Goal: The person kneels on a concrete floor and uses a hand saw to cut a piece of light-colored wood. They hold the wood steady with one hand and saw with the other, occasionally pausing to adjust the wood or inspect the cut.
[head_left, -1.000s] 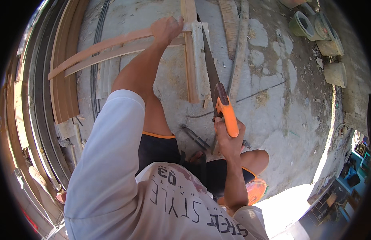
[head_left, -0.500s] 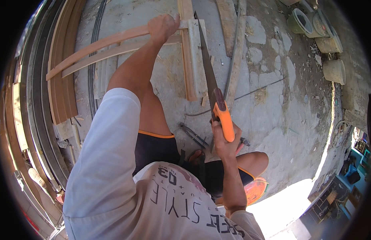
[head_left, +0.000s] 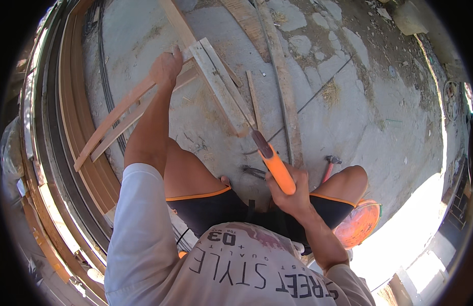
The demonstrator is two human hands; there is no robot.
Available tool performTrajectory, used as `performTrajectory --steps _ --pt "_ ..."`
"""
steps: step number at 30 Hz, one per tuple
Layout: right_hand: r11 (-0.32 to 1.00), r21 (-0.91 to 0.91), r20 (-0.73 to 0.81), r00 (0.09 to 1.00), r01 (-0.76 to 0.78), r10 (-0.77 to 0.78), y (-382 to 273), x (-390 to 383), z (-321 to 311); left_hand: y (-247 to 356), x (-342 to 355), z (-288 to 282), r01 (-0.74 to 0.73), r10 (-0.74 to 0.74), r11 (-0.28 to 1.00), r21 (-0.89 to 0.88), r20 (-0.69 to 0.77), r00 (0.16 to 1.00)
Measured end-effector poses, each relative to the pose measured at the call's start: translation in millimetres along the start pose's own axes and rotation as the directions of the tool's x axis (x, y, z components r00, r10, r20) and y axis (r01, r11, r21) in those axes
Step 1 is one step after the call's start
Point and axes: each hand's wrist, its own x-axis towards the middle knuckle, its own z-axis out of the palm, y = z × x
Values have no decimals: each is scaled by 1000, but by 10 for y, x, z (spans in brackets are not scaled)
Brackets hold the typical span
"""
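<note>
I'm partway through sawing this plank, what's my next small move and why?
Probably push the saw forward again: the right hand has its orange handle drawn back near the knees, the blade lies on the pale plank, and the left hand steadies the wooden strips.

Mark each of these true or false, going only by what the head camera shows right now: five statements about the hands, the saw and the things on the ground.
1. The right hand grips the orange handle of a saw. True.
2. The left hand rests on the person's knee. False: it presses on the wooden strips far out in front.
3. A hammer lies on the concrete ground near the right knee. True.
4. The saw's blade lies against a metal pipe. False: it runs along a pale wooden board.
5. Both hands hold the saw. False: only the right hand does.
</note>
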Motion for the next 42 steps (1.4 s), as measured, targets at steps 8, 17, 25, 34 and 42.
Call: performTrajectory --steps 8,17,25,34,42 --pt "998 29 3 999 52 -52 153 -618 -89 12 46 72 6 -6 999 49 9 1000" --pt "996 73 1 999 45 -45 99 329 194 4 45 107 -40 40 999 12 -37 998" --pt "997 -51 -12 999 -49 49 63 -731 -156 -66 -4 44 -1 -3 997 -71 -57 998" --pt "999 54 0 1000 -1 1 44 401 192 12 -27 140 -46 37 994 -102 -91 995" --pt "993 -105 -20 998 -59 57 106 -1064 -297 -123 86 212 -45 40 998 -51 -107 994"
